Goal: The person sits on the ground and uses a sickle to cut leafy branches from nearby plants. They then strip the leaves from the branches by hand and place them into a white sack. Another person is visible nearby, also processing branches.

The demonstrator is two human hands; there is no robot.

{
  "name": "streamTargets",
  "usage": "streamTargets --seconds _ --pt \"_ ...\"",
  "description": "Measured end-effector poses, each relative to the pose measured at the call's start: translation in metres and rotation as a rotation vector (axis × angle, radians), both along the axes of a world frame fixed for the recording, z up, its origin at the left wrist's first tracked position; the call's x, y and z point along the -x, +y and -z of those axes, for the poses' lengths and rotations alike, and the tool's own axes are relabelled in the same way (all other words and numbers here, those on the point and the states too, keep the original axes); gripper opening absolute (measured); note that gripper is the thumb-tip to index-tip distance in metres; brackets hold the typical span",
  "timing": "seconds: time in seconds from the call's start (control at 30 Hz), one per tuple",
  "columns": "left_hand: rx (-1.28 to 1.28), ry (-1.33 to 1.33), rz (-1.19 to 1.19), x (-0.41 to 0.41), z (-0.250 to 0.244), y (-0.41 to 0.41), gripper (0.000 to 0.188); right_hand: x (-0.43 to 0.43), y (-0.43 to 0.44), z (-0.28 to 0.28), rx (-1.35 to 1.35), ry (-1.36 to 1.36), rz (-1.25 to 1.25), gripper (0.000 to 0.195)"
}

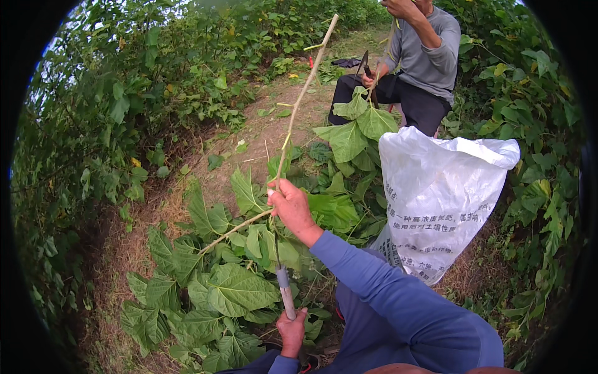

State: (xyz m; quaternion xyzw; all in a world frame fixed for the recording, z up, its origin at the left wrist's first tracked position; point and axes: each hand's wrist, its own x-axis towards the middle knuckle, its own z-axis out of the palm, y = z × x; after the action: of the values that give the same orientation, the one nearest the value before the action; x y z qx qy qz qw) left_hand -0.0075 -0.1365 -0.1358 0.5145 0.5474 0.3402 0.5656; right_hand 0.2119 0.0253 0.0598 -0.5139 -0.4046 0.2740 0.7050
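Note:
My right hand (294, 210) grips a long woody stem (303, 91) that rises toward the top of the view. Its upper part is bare except for a few short leaf stalks. From the same hand a pale side branch (233, 231) slants down to the left among broad green leaves (243, 290). Below, my left hand (291, 333) is closed on the wooden handle (285, 292) of a bladed tool. A thin dark blade (277, 248), seen nearly edge-on, points up toward the stem; leaves partly hide it, so its shape is unclear.
A white woven plastic sack (439, 201) bearing print stands at my right. Behind it a seated person (423, 70) holds a leafy branch (357, 121) and a curved dark blade (363, 63). Dense leafy plants (98, 117) line both sides of the dirt path (271, 121).

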Motion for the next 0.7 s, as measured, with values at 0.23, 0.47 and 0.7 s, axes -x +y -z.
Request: streamTargets --seconds 0.23,0.47,0.7 --pt "0.016 -0.002 0.008 -0.002 -0.007 -0.001 0.021 -0.001 0.003 0.005 0.004 -0.016 -0.002 0.022" --pt "0.031 -0.018 -0.002 -0.004 -0.011 -0.002 0.021 0.0 0.001 0.003 0.007 -0.02 -0.002 0.023" --pt "0.023 0.023 0.006 -0.001 -0.009 -0.001 0.022 0.001 0.0 0.003 0.015 -0.036 -0.007 0.023"
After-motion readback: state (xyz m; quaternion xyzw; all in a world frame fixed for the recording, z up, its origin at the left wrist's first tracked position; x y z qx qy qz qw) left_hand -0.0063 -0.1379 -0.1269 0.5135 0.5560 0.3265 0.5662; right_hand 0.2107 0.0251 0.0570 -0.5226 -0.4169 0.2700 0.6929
